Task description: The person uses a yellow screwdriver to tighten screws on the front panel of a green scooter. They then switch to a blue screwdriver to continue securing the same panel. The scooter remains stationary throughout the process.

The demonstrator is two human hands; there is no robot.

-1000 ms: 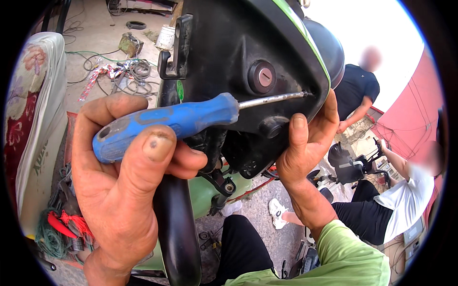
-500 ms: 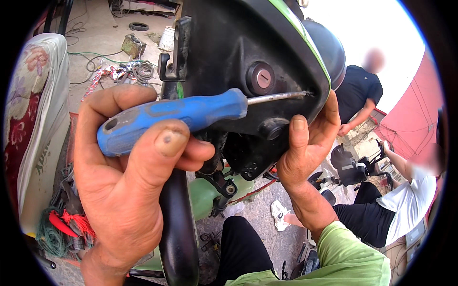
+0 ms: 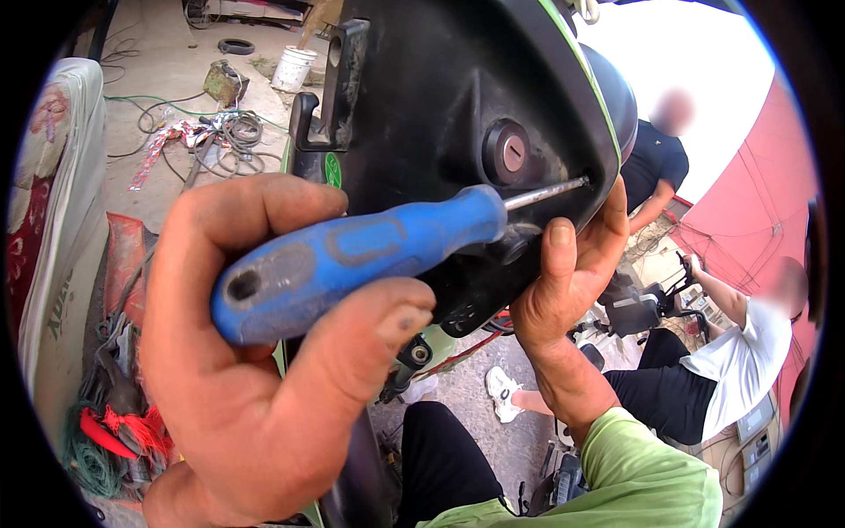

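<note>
My left hand (image 3: 255, 378) is wrapped loosely around the blue handle of a screwdriver (image 3: 370, 260), fingers over the top and thumb below. The shaft points right and slightly up, its tip in a small screw hole near the right edge of a black plastic scooter panel (image 3: 422, 97). My right hand (image 3: 563, 273) grips the panel's lower right edge, thumb in front and fingers partly hidden behind it. Just above the shaft is a round key lock (image 3: 508, 152). A black hook (image 3: 308, 123) stands out at the panel's left.
A person in dark clothes (image 3: 656, 167) stands beyond the panel; another in a white shirt (image 3: 744, 352) sits at right, by a black seat. Cables (image 3: 238, 136), a white bucket (image 3: 293, 69) and a tyre (image 3: 235, 46) lie on the floor. A covered bundle (image 3: 66, 220) stands at left.
The screwdriver's handle end has come lower and nearer, so the shaft slants up more steeply. My left thumb has shifted along the handle. The panel sits slightly further right in view.
</note>
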